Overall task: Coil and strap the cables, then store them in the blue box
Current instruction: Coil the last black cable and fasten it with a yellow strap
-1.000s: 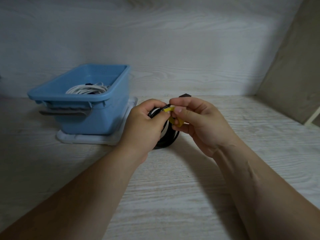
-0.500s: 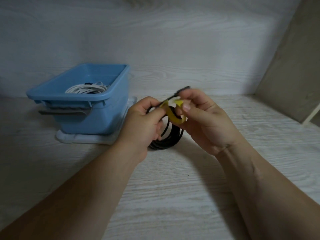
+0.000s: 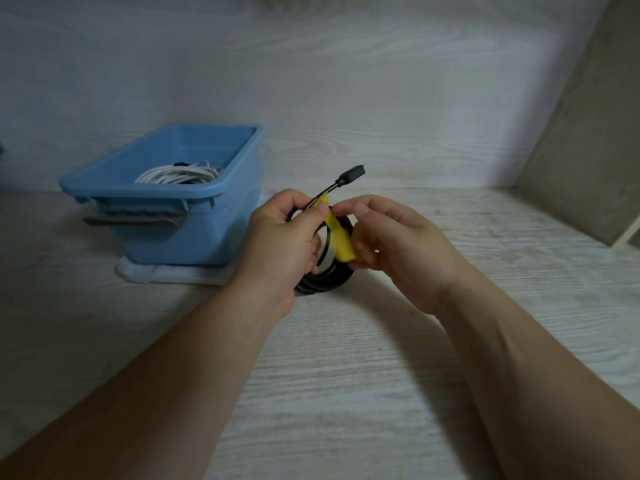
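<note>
A coiled black cable [image 3: 325, 282] is held just above the wooden surface at the centre. My left hand [image 3: 284, 244] grips the coil's left side, and the cable's plug end [image 3: 351, 174] sticks up past its fingers. A yellow strap [image 3: 339, 237] runs across the coil. My right hand [image 3: 391, 244] pinches that strap against the coil's right side. The blue box [image 3: 194, 233] stands to the left of my hands, with a coiled white cable [image 3: 176, 174] lying inside it.
The blue box rests on a white lid or tray [image 3: 173, 273]. A pale wood-grain wall [image 3: 346, 98] closes the back and a beige panel [image 3: 588, 150] closes the right side. Bare wooden surface [image 3: 346, 375] lies in front of my hands.
Both hands have turned the coil so the plug end now points up and right. The yellow strap, first bunched between the fingertips, now lies stretched across the coil.
</note>
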